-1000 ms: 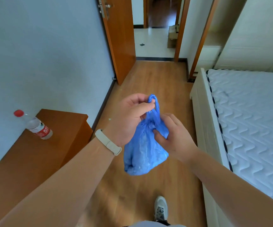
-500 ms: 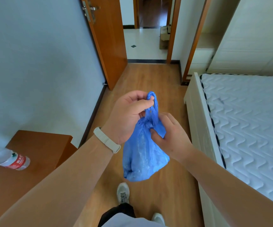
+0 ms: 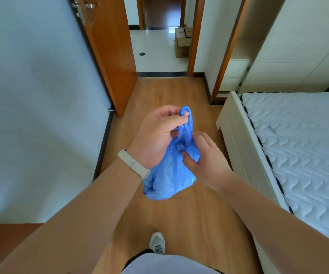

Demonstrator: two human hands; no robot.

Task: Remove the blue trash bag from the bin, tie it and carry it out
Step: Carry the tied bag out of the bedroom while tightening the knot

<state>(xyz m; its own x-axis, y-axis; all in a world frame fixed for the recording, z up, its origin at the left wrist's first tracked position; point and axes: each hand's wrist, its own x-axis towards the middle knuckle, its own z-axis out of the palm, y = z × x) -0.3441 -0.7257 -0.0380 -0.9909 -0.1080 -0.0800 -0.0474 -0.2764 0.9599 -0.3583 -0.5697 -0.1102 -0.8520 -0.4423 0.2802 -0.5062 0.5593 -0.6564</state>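
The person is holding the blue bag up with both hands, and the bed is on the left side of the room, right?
Almost. The left hand and right hand do hold the blue bag up, but the head view shows the bed on the right side of the room. On the left is a plain wall.

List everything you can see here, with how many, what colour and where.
bag: one, blue, held mid-air over the floor
door: one, orange-brown, open, upper left
wall: one, pale blue, left
floor: wood, centre
box: one, cardboard, past the doorway
bed: one, white, right
wardrobe: one, white, upper right
cabinet: one, brown, lower left
shoe: one, grey, bottom
wristband: one, white, left wrist
left hand: grips the bag's top
right hand: pinches the bag's neck
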